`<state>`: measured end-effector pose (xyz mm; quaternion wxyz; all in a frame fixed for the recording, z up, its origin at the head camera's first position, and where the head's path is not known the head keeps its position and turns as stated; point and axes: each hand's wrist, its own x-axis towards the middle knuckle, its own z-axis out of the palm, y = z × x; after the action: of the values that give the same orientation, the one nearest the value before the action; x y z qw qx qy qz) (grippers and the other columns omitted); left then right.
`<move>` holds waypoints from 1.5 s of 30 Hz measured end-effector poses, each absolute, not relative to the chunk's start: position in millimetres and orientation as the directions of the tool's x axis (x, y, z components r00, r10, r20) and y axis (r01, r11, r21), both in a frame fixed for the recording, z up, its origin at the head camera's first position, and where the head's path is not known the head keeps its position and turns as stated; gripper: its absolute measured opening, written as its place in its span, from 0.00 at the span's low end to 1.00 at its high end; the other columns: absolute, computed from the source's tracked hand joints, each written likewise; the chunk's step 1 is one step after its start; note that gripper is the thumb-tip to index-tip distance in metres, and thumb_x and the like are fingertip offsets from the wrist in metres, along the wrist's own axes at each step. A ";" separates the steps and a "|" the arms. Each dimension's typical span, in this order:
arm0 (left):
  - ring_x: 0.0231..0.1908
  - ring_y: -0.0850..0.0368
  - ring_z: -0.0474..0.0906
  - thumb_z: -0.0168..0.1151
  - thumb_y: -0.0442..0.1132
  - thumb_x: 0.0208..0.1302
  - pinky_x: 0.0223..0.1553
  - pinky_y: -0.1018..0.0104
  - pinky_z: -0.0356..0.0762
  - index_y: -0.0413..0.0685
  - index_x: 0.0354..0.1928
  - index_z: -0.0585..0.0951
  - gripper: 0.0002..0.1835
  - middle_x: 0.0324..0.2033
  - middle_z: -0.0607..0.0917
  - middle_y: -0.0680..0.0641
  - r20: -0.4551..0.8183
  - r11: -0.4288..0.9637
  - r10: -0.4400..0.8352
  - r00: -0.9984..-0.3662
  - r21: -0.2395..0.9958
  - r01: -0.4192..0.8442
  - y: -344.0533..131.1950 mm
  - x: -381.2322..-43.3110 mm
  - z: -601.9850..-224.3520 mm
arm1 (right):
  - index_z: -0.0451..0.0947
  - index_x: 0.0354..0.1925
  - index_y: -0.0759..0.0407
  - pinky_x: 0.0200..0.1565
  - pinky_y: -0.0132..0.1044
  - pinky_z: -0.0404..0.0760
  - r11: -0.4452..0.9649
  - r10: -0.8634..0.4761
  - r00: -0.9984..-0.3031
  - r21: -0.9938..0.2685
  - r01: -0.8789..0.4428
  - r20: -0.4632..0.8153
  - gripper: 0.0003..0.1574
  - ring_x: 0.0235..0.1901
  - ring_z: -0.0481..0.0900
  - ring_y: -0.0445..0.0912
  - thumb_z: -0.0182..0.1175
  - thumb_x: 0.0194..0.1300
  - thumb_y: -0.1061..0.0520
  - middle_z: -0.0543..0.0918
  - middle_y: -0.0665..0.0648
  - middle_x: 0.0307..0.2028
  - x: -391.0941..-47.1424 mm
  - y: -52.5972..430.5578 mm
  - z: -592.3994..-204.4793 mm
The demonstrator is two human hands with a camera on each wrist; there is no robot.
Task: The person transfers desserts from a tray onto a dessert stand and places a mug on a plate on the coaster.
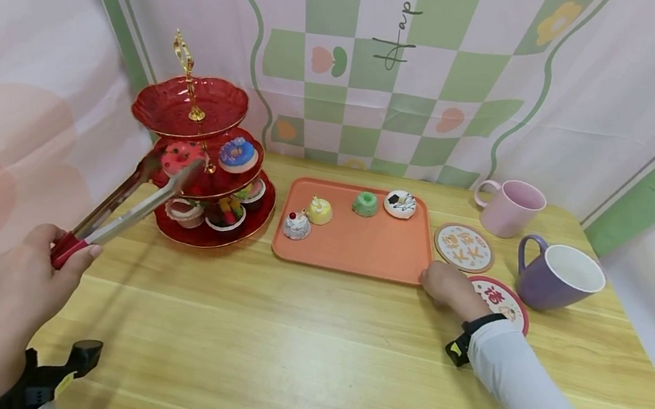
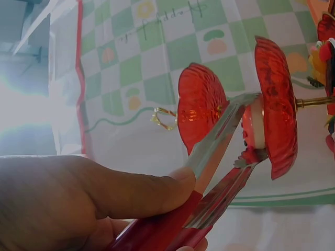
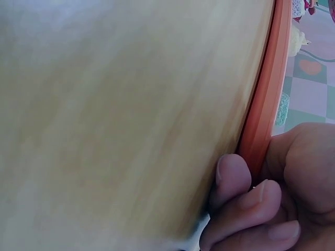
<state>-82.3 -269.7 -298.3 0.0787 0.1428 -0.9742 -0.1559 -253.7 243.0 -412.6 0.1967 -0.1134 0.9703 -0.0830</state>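
My left hand (image 1: 15,296) grips metal tongs (image 1: 136,214) by their red handles. Their two tips stand either side of a red doughnut (image 1: 181,155) with dark dots, on the middle tier of a red three-tier cake stand (image 1: 150,118). In the left wrist view the tips lie right at the edges of the doughnut (image 2: 257,125), close over the plate. At the near right corner of an orange tray (image 1: 359,246), my right hand (image 1: 450,290) pinches the rim, thumb above and curled fingers at the outer side in the right wrist view.
Small cakes and doughnuts, among them a green one (image 1: 366,203), sit on the tray. A blue doughnut (image 1: 238,154) shares the middle tier; cupcakes (image 1: 225,214) fill the bottom one. Two round coasters (image 1: 465,247), a pink mug (image 1: 509,210) and a purple mug (image 1: 551,280) stand right.
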 end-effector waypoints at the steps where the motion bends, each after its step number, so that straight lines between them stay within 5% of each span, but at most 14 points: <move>1: 0.19 0.48 0.66 0.53 0.56 0.65 0.17 0.60 0.57 0.33 0.45 0.65 0.28 0.18 0.69 0.44 0.100 0.909 -0.309 -0.946 0.325 -0.263 -270.3 -83.3 -298.6 | 0.72 0.27 0.64 0.21 0.37 0.69 0.960 -0.256 -0.898 -0.204 -0.191 -0.359 0.17 0.19 0.70 0.49 0.41 0.69 0.61 0.71 0.59 0.23 -253.5 242.9 -412.3; 22: 0.21 0.46 0.67 0.54 0.55 0.64 0.18 0.60 0.59 0.29 0.45 0.64 0.30 0.23 0.71 0.39 0.054 0.885 -0.380 -0.923 0.312 -0.346 -271.8 -95.4 -300.1 | 0.72 0.30 0.65 0.19 0.33 0.68 0.964 -0.174 -0.882 -0.260 -0.061 -0.438 0.19 0.14 0.69 0.44 0.38 0.71 0.58 0.71 0.59 0.22 -255.3 240.9 -410.6; 45: 0.21 0.45 0.69 0.55 0.58 0.63 0.18 0.58 0.62 0.29 0.47 0.65 0.33 0.25 0.74 0.37 0.044 0.867 -0.401 -0.915 0.339 -0.364 -266.3 -95.3 -295.8 | 0.72 0.27 0.64 0.20 0.36 0.69 0.968 -0.213 -0.897 -0.207 -0.141 -0.386 0.18 0.18 0.71 0.48 0.40 0.70 0.60 0.71 0.60 0.24 -254.5 243.5 -413.5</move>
<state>-95.3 -266.3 -295.8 0.0565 0.1985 -0.9646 -0.1640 -254.5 243.5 -413.5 0.2072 -0.0914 0.9701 -0.0873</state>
